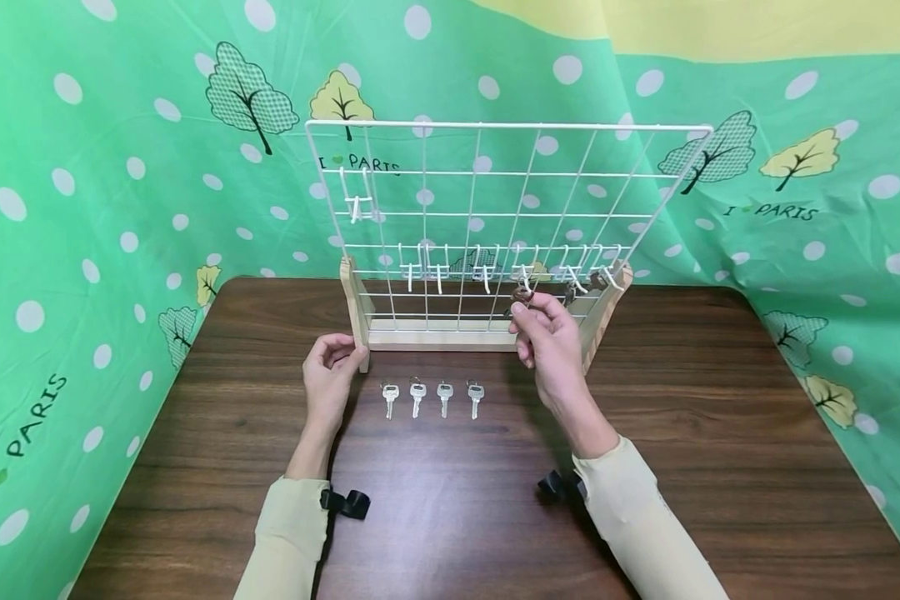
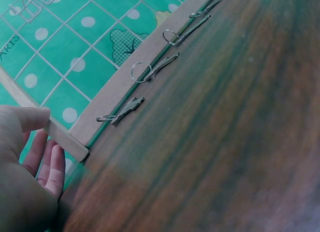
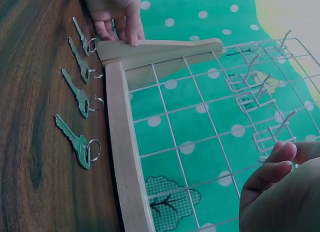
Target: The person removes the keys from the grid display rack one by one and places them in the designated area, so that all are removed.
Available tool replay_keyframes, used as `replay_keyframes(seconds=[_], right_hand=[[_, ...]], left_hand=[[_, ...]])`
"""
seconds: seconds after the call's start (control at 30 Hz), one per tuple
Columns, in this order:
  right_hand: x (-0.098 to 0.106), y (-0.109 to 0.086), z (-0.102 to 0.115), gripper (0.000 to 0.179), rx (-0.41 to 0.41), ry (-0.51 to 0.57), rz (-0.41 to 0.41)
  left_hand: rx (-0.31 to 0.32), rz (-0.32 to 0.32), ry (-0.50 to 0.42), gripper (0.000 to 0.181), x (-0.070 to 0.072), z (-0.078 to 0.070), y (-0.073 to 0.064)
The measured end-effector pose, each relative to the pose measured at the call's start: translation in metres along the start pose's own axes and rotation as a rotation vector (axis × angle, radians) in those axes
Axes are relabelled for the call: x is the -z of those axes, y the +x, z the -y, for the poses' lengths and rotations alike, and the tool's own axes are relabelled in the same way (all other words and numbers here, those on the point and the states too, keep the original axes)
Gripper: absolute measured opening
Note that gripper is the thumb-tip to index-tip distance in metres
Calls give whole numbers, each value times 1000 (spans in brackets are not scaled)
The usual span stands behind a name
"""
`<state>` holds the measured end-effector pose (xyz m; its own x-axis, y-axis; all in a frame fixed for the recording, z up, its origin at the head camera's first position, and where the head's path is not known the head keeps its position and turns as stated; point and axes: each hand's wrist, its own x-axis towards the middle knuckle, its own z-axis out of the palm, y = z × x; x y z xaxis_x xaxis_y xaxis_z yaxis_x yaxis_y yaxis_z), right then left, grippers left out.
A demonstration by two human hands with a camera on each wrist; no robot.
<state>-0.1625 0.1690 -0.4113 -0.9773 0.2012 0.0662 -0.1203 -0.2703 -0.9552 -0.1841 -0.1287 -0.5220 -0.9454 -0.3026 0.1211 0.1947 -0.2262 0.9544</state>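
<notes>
A white wire grid rack with wooden side supports stands on the table. My left hand grips the lower end of its left wooden support, thumb in front and fingers behind. On the right, my right hand pinches a key by its ring at one of the white hooks; the fingers cover most of that key. In the right wrist view, the right hand hides the key. Several silver keys with rings lie in a row before the rack.
Dark keys hang from hooks at the grid's right end. More white hooks line the same row, and others sit higher at the left. A green dotted cloth encloses the back and sides of the wooden table.
</notes>
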Motion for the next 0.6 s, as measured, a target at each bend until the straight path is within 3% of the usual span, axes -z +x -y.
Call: replay_keyframes(seconds=[0.6], right_hand=[[1,-7,6,21,123,-88,-54]], left_hand=[[-6,4,9,23,1,3,1]])
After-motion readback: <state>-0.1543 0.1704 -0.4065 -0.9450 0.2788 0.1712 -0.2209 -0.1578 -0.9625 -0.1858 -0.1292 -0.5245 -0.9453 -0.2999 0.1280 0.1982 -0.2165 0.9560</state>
